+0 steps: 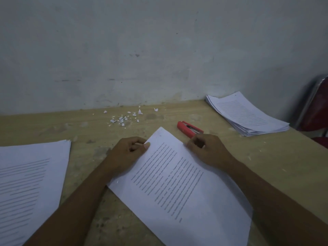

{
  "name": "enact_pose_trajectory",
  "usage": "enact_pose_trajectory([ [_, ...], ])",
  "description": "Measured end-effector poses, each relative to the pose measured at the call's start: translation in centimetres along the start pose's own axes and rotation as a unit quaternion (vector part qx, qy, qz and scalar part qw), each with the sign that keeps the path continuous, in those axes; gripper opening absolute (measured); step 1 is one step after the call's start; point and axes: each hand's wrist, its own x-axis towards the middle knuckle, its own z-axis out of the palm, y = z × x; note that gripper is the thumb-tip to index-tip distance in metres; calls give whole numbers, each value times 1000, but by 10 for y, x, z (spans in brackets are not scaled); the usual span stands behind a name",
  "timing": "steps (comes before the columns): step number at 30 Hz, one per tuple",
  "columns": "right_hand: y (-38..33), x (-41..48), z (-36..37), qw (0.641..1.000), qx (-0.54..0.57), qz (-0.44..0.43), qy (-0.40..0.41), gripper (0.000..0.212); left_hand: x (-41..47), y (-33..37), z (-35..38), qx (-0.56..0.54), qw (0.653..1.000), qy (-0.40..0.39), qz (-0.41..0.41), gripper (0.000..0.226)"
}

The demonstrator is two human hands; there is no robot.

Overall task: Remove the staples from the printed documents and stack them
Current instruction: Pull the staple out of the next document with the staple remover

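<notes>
Paperwork mid-sort | document (177,183) lies at bench (266,157) front edge, left hand (127,153) pinching its left edge, right hand (207,151) gripping its right | stack (248,114) at far right corner, pile (32,183) at left edge | scraps (124,118) suggest several staples out; remaining pile unclear

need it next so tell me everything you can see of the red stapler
The red stapler lies flat on the wooden table, angled, just beyond the right hand, which hides its near end. Its body looks like red plastic with a rounded far end; grey metal shows along its top. It sits between the document and the far paper stack, apart from the stack.
</notes>
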Motion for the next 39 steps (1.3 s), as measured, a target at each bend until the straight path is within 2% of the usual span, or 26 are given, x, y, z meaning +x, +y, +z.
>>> enact_pose_trajectory([
  [2, 2, 12, 7, 997, -14, 24, 76, 20, 0, -4, -1, -13, 1000, -9, 7, 21],
  [4, 4, 29, 15, 993, -62, 29, 97, 23, 1, -9, -1, 9, 1000, -18, 3, 21],
  [8, 3, 60, 29, 971, -224, 50, 63, 58, 5, -14, -1, 29, 998, -46, -12, 29],
  [11, 3, 76, 36, 950, -300, 86, 17, 72, 7, -13, 0, 15, 999, -50, -6, 34],
  [14, 3, 84, 41, 947, -304, 105, -16, 72, 7, -12, 2, 16, 999, -46, 9, 41],
  [19, 1, 88, 47, 940, -327, 93, -11, 58, 8, -12, 3, 6, 997, -75, 8, 33],
  [21, -2, 88, 47, 955, -282, 96, -4, 53, 9, -11, 2, 8, 997, -71, 6, 32],
  [25, -22, 91, 40, 989, -74, 129, 23, 46, 11, -16, 2, 11, 997, -69, 10, 22],
  [27, -36, 95, 41, 985, 46, 168, 14, 52, 11, -17, 3, 11, 998, -67, 1, 26],
  [29, -46, 95, 46, 966, 153, 210, 0, 65, 11, -16, 4, 14, 998, -61, -7, 28],
  [31, -49, 91, 54, 948, 220, 228, -16, 61, 9, -15, 4, 20, 998, -60, -6, 28],
  [33, -49, 87, 60, 945, 237, 223, -35, 60, 9, -15, 5, 20, 998, -60, -3, 28],
  [39, -63, 79, 66, 962, 199, 183, -38, 81, 9, -13, 5, 27, 998, -60, 8, 26],
])
